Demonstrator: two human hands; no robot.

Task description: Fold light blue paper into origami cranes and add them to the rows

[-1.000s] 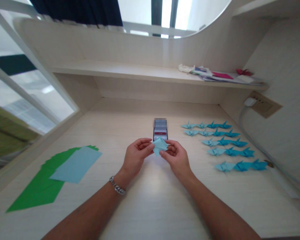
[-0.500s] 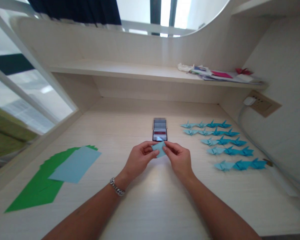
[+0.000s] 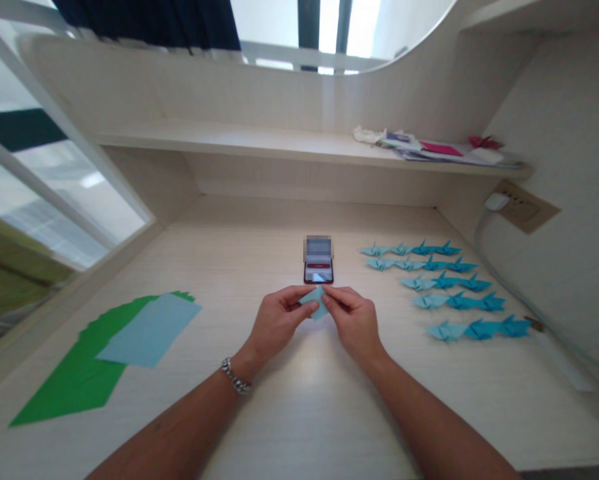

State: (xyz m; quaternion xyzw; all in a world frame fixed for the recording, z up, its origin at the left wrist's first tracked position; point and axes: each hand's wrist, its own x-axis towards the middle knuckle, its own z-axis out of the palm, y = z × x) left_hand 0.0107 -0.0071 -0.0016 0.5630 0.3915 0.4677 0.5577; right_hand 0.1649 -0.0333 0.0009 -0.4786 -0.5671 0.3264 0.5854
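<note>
Cloth of a dull yellow-green (image 3: 19, 267) is cut off by the left edge, so its full shape is lost. Sheets of green paper (image 3: 74, 380) lie fanned on the worktop (image 3: 289, 427); they overlap too closely to count. One light-blue sheet (image 3: 152, 330) rests across them, hiding part of the green; whether it is single or several layers is hard to tell. One chain bracelet (image 3: 236, 377) circles the left wrist; both forearms run out at the bottom edge.

At the middle, the left hand (image 3: 279, 317) has its grip clamped on one small folded piece of pale-blue paper (image 3: 318, 304), held above the worktop just on the near side of a phone (image 3: 318, 270). Fingers cover the piece's sides, so its folds are unclear. The phone's upper part is pixelated. The right hand (image 3: 354, 323) pinches the same piece from the other side.

Further right stand seventeen paper cranes (image 3: 446, 283) in five rows: four, four, three, three and three, mixing lighter and deeper blue. On the shelf (image 3: 239, 140) above, a pile of papers (image 3: 439, 148) is too jumbled to count. One white plug (image 3: 496, 201) sits in a wall socket plate (image 3: 532, 208); its cable (image 3: 509, 287) leaves at the right edge.
</note>
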